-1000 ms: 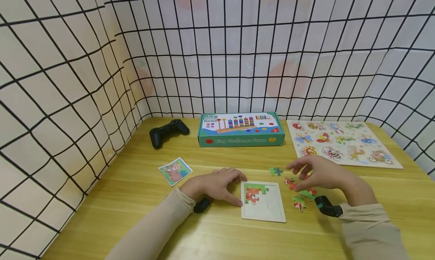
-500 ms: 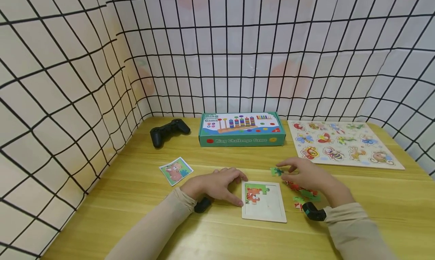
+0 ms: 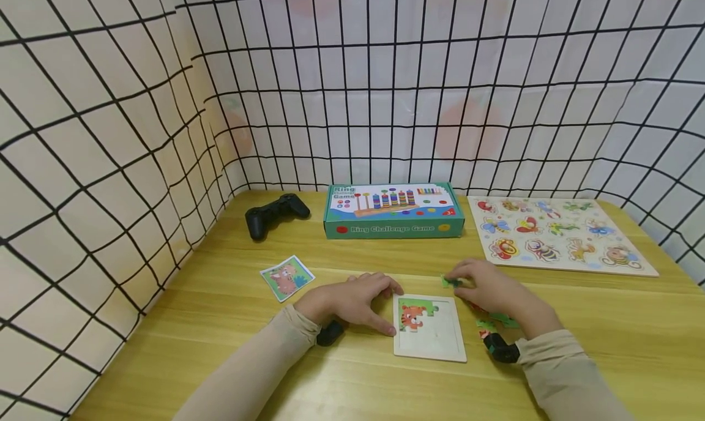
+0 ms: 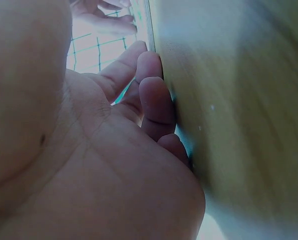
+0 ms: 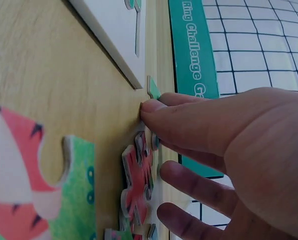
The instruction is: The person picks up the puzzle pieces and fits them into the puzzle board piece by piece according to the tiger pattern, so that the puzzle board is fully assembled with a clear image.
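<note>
In the head view a square wooden puzzle tray [image 3: 431, 341] lies flat, with a few joined pieces of a tiger's face [image 3: 412, 316] in its upper left. My left hand [image 3: 355, 301] rests on the table along the tray's left side, thumb and fingertips touching its edge. Right of the tray, my right hand [image 3: 487, 288] pinches a green puzzle piece [image 3: 447, 282] between thumb and fingers; the right wrist view shows the green piece [image 5: 152, 88] just past the thumb tip. Under that hand lie several loose red and green pieces [image 5: 134, 182], partly hidden in the head view.
A tiger picture card [image 3: 286, 278] lies left of my left hand. At the back are a black game controller [image 3: 275, 214], a green Ring Challenge Game box [image 3: 393, 212] and a wooden insect board [image 3: 562, 234]. A black grid on white cloth [image 3: 352, 84] encloses the table.
My right hand has moved left and down from above the loose pieces to the green piece and has closed its fingers on it. The left hand stays in place.
</note>
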Demonstrator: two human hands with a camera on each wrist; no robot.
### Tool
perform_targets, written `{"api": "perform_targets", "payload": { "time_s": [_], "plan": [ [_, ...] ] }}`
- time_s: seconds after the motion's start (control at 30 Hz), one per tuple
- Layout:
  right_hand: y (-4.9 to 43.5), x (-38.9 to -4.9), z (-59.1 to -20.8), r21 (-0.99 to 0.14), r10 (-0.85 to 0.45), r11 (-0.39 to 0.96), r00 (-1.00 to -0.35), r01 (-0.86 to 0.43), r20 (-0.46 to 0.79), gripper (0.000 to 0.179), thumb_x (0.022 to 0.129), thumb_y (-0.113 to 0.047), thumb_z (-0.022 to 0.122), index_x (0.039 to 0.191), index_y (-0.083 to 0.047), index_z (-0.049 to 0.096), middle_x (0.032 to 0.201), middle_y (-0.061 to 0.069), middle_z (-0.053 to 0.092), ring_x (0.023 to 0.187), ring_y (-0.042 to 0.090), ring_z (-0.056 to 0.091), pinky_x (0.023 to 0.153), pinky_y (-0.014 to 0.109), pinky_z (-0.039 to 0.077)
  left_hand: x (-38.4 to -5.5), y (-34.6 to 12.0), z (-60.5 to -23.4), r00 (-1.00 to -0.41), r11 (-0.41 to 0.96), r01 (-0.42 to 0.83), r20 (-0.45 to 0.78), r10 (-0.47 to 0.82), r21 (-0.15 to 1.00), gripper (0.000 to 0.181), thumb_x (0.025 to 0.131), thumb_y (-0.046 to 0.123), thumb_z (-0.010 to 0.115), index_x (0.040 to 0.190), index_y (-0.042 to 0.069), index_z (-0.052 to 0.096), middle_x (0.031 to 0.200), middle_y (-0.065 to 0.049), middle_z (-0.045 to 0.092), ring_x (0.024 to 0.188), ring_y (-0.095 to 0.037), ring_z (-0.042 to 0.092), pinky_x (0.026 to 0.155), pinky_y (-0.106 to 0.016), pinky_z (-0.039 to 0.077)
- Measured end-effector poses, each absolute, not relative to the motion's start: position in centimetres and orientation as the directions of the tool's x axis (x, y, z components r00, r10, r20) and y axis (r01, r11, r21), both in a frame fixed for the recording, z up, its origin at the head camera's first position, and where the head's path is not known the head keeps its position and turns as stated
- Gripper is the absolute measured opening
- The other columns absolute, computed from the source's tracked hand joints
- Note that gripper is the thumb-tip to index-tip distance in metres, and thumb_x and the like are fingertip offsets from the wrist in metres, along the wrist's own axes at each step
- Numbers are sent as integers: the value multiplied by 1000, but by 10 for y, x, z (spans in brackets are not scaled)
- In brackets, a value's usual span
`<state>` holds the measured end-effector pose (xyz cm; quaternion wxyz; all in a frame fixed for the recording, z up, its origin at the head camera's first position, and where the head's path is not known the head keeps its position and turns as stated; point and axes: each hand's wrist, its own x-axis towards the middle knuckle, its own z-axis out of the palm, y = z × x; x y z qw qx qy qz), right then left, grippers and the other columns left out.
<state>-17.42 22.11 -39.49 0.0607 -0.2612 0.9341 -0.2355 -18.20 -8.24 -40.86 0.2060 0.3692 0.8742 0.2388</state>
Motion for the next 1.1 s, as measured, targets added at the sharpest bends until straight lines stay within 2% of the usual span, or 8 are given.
{"api": "perform_targets", "payload": {
  "time_s": [0.13,0.23,0.4,0.57,0.8,0.93,1.1],
  "plan": [
    [220,-175,-395,-489,-479,772,-877,-407,-26,22,93,-8,72,115,-4,73,112,9,64,104,28,60,91,51,49,-182,-82,-408,-643,614,551,-182,744,565,66,82,48,83,134,25,51,114,13,47,105,-8,42,92,-34,30],
    [219,-176,-394,-501,-458,781,-887,-372,-55,28,93,-8,73,120,-2,70,112,9,64,99,24,60,88,49,50,-181,-82,-407,-644,617,547,-186,742,566,65,82,48,83,134,25,51,114,13,47,105,-8,42,92,-35,30],
    [219,-176,-394,-489,-432,800,-899,-347,-68,36,92,-11,75,125,0,67,111,11,60,97,25,60,86,48,50,-181,-82,-406,-644,617,544,-188,741,569,65,82,47,83,134,25,51,114,13,47,105,-8,42,93,-35,29],
    [220,-175,-394,-514,-409,796,-910,-320,-65,32,90,-11,77,120,-3,68,103,8,60,93,24,58,82,46,50,-180,-82,-406,-643,615,542,-189,742,572,65,82,47,83,134,25,51,114,13,47,106,-7,42,93,-35,29],
    [224,-174,-392,-561,-392,764,-920,-320,-9,27,87,-9,79,112,-4,70,89,1,62,80,17,58,71,38,49,-180,-81,-406,-640,610,559,-174,748,562,65,82,47,83,134,24,52,114,13,47,106,-6,42,92,-33,30],
    [226,-172,-388,-578,-370,758,-929,-303,2,23,89,-11,78,110,-5,71,87,-2,63,80,16,60,70,37,50,-180,-81,-406,-642,610,563,-170,748,558,65,81,47,84,134,24,52,114,13,47,105,-6,42,91,-32,30],
    [227,-170,-382,-591,-356,760,-934,-268,-33,25,93,-12,74,117,-5,71,89,-1,66,82,17,61,67,36,50,-180,-81,-405,-642,610,557,-174,746,564,65,81,47,84,133,24,52,114,13,47,106,-6,42,92,-33,30]
  ]
}}
